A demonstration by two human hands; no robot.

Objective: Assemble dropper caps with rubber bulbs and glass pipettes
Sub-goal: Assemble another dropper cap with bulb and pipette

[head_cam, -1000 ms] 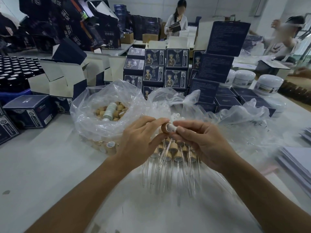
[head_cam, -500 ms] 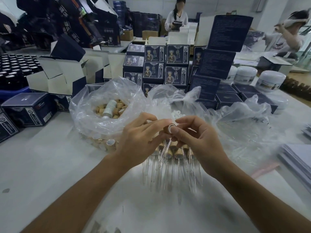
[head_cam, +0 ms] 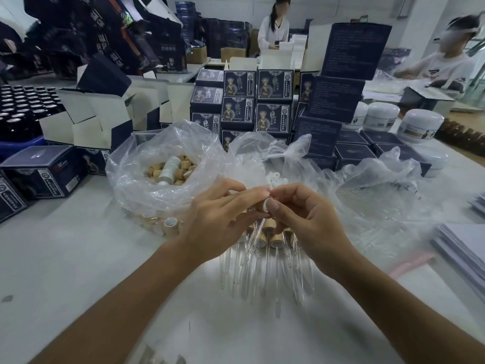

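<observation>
My left hand [head_cam: 215, 216] and my right hand [head_cam: 304, 222] meet at mid-table, both pinching one wood-coloured dropper cap [head_cam: 262, 206] with a white rubber bulb at its top. A glass pipette [head_cam: 256, 232] slants down from the cap between my hands. Below them lies a row of finished droppers [head_cam: 267, 261], tan caps at the far end and glass tubes pointing toward me. A clear bag of loose tan caps [head_cam: 168, 169] stands to the left. A second bag with white rubber bulbs [head_cam: 275, 178] sits just behind my fingers.
Stacks of dark blue cartons [head_cam: 257, 101] rise behind the bags, with open white-lined boxes [head_cam: 86, 119] at left. White jars [head_cam: 417, 124] stand at right, dark bottles [head_cam: 18, 109] at far left, paper sheets [head_cam: 462, 248] at the right edge. Two people work beyond.
The white bulb showed between my fingertips a second ago; now it sits down in the cap under my right thumb. Both hands stayed in place; the view shifted slightly.
</observation>
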